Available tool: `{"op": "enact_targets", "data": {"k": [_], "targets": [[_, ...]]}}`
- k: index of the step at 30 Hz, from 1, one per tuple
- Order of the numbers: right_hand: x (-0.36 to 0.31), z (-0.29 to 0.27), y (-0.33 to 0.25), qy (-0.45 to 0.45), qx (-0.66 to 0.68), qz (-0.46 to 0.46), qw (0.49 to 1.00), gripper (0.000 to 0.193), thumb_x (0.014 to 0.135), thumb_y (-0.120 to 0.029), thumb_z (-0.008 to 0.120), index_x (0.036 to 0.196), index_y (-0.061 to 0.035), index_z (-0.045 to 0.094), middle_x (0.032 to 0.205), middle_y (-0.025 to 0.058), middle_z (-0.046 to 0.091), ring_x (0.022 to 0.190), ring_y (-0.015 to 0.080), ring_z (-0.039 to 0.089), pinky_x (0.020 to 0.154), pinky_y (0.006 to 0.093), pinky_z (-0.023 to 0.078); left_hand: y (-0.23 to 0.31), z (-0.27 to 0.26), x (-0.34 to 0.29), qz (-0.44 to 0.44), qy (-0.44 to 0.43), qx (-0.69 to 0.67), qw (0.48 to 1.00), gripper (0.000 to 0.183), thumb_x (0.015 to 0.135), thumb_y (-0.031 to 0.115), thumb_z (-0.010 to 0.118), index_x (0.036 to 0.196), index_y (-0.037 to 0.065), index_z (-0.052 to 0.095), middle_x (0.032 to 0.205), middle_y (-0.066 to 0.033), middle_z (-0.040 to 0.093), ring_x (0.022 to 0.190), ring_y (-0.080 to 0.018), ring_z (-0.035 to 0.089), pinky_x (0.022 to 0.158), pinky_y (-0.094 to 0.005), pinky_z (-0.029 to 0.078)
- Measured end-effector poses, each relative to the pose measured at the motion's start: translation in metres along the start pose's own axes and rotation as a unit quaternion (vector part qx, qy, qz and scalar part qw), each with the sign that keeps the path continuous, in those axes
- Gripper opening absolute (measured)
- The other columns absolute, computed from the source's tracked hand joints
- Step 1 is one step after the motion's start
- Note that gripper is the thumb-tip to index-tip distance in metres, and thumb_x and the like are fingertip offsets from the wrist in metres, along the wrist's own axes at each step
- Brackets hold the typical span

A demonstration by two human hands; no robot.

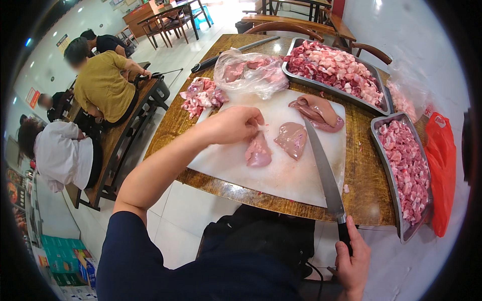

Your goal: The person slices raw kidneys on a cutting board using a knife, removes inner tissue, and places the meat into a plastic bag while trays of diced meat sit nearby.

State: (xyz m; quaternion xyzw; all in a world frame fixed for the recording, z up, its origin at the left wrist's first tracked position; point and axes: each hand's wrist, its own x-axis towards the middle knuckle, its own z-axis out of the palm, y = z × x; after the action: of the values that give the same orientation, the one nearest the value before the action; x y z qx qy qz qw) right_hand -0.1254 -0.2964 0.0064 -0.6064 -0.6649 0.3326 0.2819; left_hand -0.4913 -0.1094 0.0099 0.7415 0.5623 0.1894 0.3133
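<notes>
My left hand point(235, 125) is closed over the white cutting board point(236, 173), thumb and fingers pinched at the narrow top of a smooth pink piece of meat point(258, 151). My right hand point(353, 263) grips the black handle of a long knife point(324, 168) at the table's near edge. Its blade points away from me across the right side of the board, with the tip beside a folded brownish-pink piece of meat point(321, 113). Between my left hand and the blade lies a flat, glossy slice of meat point(291, 140).
Fatty trimmings point(202, 97) and a clear plastic bag of meat point(251, 70) lie at the board's far left. Beyond them rests a dark-handled rod point(236, 52). Metal trays point(384, 104) point(401, 228) of diced meat and a red bag point(441, 170) stand right. People sit left.
</notes>
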Motion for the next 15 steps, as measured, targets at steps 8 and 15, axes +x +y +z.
{"op": "enact_targets", "data": {"k": [8, 15], "targets": [[0.000, 0.006, 0.011, -0.020, 0.029, -0.004, 0.999, 0.059, 0.081, 0.003, 0.056, 0.140, -0.0007, 0.053, 0.072, 0.0038, 0.057, 0.049, 0.0084, 0.048, 0.048, 0.0248, 0.040, 0.017, 0.044, -0.046, 0.222, 0.097, 0.206, 0.948, 0.016, 0.079, 0.015, 0.074, 0.092, 0.005, 0.070, 0.093, -0.0085, 0.061, 0.089, -0.0269, 0.060, 0.079, -0.0363, 0.051], [0.003, 0.012, 0.008, -0.044, 0.024, -0.013, 0.999, 0.059, 0.082, 0.005, 0.056, 0.141, -0.0009, 0.052, 0.071, 0.0028, 0.056, 0.050, 0.0076, 0.049, 0.048, 0.0241, 0.041, 0.008, 0.055, -0.044, 0.214, 0.127, 0.197, 0.948, 0.008, 0.074, 0.008, 0.074, 0.080, 0.004, 0.069, 0.086, -0.0070, 0.065, 0.082, -0.0255, 0.058, 0.075, -0.0357, 0.051]]}}
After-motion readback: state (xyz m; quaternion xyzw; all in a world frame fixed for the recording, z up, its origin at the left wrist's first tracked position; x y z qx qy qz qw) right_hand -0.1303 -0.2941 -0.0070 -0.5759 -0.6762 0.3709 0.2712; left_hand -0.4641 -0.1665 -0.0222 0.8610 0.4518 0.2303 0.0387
